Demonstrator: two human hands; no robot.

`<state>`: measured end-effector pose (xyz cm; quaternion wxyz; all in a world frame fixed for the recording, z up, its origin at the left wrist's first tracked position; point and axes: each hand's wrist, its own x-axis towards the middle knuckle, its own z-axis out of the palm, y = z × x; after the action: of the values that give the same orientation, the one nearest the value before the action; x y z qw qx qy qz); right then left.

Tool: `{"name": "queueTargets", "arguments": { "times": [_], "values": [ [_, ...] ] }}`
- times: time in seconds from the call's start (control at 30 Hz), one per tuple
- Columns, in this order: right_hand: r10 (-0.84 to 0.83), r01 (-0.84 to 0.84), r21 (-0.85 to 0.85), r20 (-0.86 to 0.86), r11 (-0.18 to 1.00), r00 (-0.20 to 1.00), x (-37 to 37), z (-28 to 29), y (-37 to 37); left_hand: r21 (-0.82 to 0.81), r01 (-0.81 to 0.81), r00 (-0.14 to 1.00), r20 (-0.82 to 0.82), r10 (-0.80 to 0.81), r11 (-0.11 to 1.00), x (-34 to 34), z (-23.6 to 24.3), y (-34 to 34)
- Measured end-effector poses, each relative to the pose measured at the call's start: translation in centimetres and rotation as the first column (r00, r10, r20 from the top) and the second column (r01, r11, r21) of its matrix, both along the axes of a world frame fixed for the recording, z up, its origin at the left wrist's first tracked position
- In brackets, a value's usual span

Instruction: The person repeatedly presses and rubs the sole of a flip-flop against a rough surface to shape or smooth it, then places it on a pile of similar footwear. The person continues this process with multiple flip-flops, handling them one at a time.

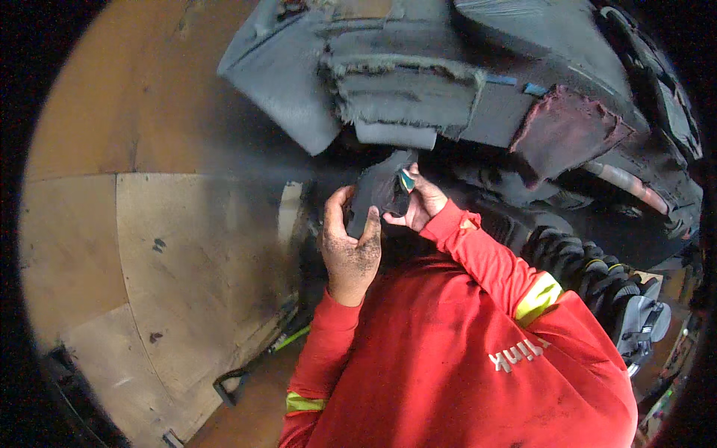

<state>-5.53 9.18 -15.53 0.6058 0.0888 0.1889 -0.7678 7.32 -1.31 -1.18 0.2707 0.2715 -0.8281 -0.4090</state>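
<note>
The dark piece [367,196] is near the middle of the view, held in both hands. Clock directions here run outward from it.

The left hand [351,250], smudged with dark dust, grips from 8 o'clock, its thumb pressed to the near face and its fingers curled over the outer edge. The right hand [426,203] pinches the other side from 3 o'clock, thumb and forefinger parted around the rim; I cannot tell how its hidden fingers sit. A green and yellow patch [407,181] shows beside that forefinger.

At 12 o'clock, a pale bar [394,137] juts from the dusty machine [295,97], just beyond the piece; I cannot tell if they touch. Frayed grey cloth [407,93] hangs above the bar. Reddish cloth [571,134] drapes between 2 and 3 o'clock.

Around 4 o'clock lies a black stack [567,261], with a grey sandal [636,325] at its end. Wooden board [194,254] stands toward 8 o'clock; a green strip [291,338] shows at 7. The red top [448,351] fills 5 o'clock.
</note>
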Motion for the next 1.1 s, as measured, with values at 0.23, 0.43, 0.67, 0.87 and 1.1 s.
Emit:
{"name": "queueTargets", "arguments": {
  "times": [0.23,0.43,0.67,0.87,1.1],
  "values": [
    [0.004,0.006,-0.07,0.15,0.998,0.989,-1.2,-2.6,-1.5,-0.027,0.15,0.969,0.203,-0.142,0.988,-3.7,2.6,-2.3],
    [0.029,-0.06,0.127,0.236,0.99,0.971,-2.0,-2.5,2.0,-0.043,0.25,0.874,0.441,-0.206,0.967,-6.9,0.6,-1.4],
    [0.116,-0.123,0.032,0.165,0.992,0.979,-1.7,0.7,1.2,-0.055,0.205,0.951,0.248,-0.185,0.977,-4.6,4.2,-1.3],
    [0.023,-0.027,0.029,0.136,0.999,0.991,-1.1,-0.9,1.6,-0.026,0.211,0.938,0.286,-0.195,0.977,-5.9,3.6,-0.8],
    [0.013,-0.045,0.157,0.197,0.987,0.98,-1.9,0.9,3.0,0.022,0.187,0.93,0.318,-0.185,0.982,-6.9,3.3,-0.9]
  ]
}}
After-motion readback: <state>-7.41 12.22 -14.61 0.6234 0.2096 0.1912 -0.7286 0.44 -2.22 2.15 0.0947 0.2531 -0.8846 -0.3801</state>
